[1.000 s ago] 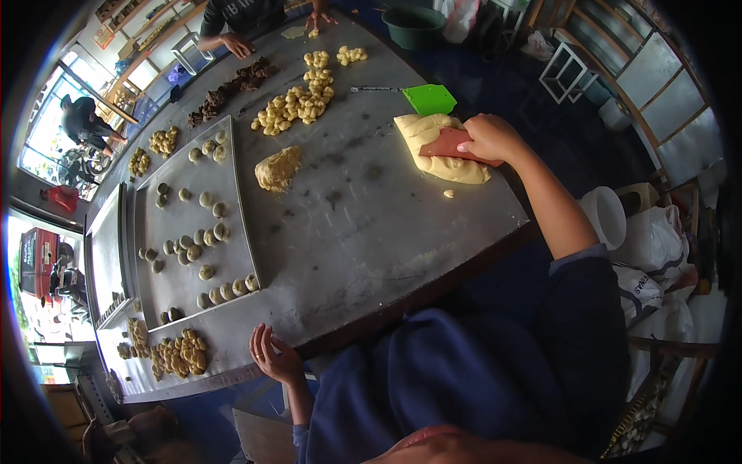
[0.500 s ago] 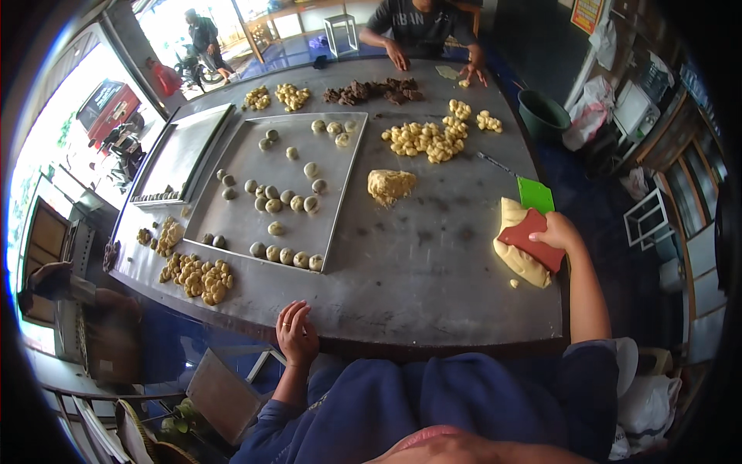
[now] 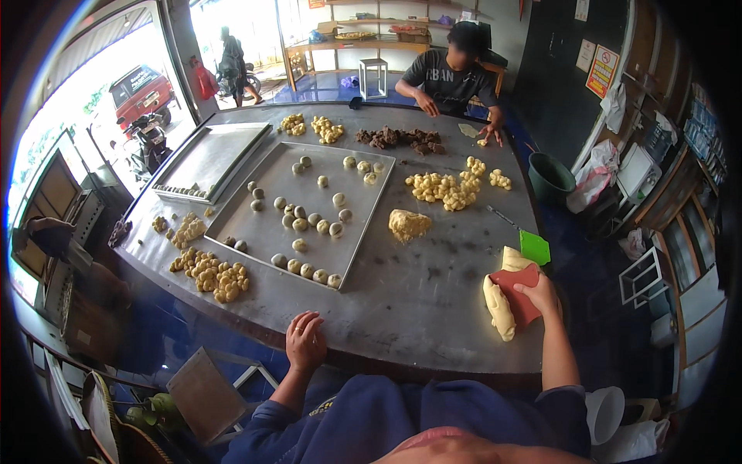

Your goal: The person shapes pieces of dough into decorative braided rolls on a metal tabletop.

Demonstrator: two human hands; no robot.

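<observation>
Red scraper (image 3: 515, 288), gripped by the right hand (image 3: 539, 295), now splits pale dough (image 3: 512, 259) on the table's (image 3: 433, 329) right, a strip (image 3: 500, 311) apparently parting leftward; the empty left hand (image 3: 307, 342) rests loosely curled.

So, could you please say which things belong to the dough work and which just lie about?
Likely in the job:
- red scraper in the right hand
- large pale dough
- small dough pieces
- metal tray

Apparently unrelated:
- green tub
- white stool
- red bag

A flat red scraper (image 3: 518, 292) rests against pale yellow dough (image 3: 499, 311).
</observation>
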